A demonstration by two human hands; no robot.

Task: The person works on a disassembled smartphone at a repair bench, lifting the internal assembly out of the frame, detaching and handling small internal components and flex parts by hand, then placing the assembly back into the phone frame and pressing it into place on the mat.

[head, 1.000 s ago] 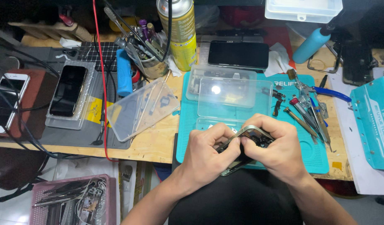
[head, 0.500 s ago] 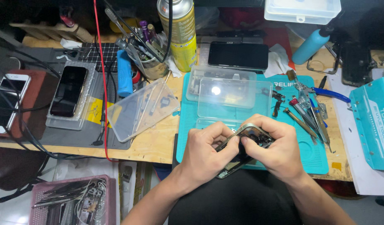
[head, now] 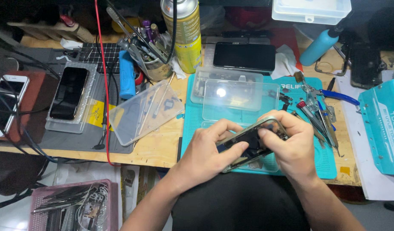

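Note:
Both hands hold an opened phone frame [head: 247, 141] with a metal rim, tilted above the near edge of a teal work mat [head: 192, 115]. My left hand [head: 207, 156] grips its lower left side, thumb and forefinger pressing on the dark inside. My right hand [head: 293, 147] wraps the upper right end, its thumb on the inner parts. The far end of the frame is hidden under my right fingers.
Clear plastic trays [head: 234, 95] lie on the mat behind the hands, another clear tray [head: 145, 112] to the left. Several screwdrivers and tweezers [head: 314, 113] lie right of the hands. A yellow spray can [head: 186, 36], a tool cup [head: 152, 57], phones [head: 69, 92] and a teal case [head: 383, 126] surround them.
The hands have turned the phone frame slightly and my left thumb has shifted on its inside. Everything else on the bench stays put.

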